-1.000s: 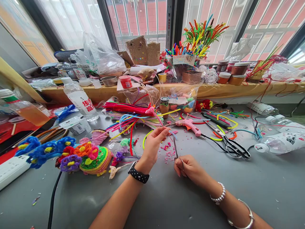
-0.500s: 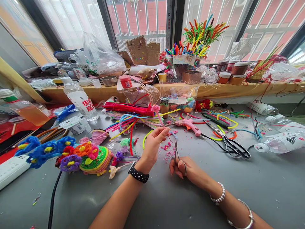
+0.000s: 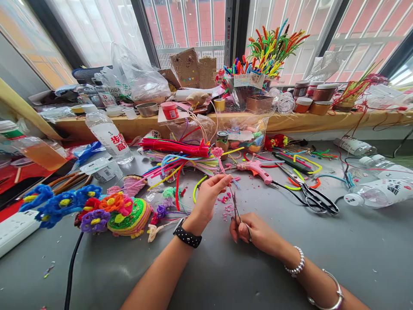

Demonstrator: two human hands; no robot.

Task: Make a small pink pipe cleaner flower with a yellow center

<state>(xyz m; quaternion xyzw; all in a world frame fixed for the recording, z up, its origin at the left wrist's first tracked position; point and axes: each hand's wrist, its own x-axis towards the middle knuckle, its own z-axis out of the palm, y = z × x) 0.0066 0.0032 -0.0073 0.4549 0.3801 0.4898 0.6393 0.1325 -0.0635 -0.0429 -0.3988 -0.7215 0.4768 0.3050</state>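
My left hand [image 3: 209,193] pinches the stem of a pink pipe-cleaner flower [image 3: 217,152], its head pointing up past my fingertips. In my right hand [image 3: 247,230] is a small pair of scissors [image 3: 236,209], fingers through the handles and blades pointing up toward the stem. The blade tips lie close to my left fingertips; I cannot tell whether they touch the stem. Pink fuzz clippings [image 3: 228,211] are scattered on the grey table [image 3: 226,267] behind the scissors.
A pink glue gun [image 3: 256,169] and larger black-handled scissors [image 3: 318,200] lie to the right. Bundled pipe cleaners [image 3: 177,148] lie behind my left hand. Finished fuzzy flowers [image 3: 64,204] sit at left, near a standing bottle [image 3: 108,135]. More bottles [image 3: 380,191] lie at far right.
The pink flower has turned slightly and shifted to the right in my left fingers. The scissors have tilted leftward, their tips moving nearer my left hand.
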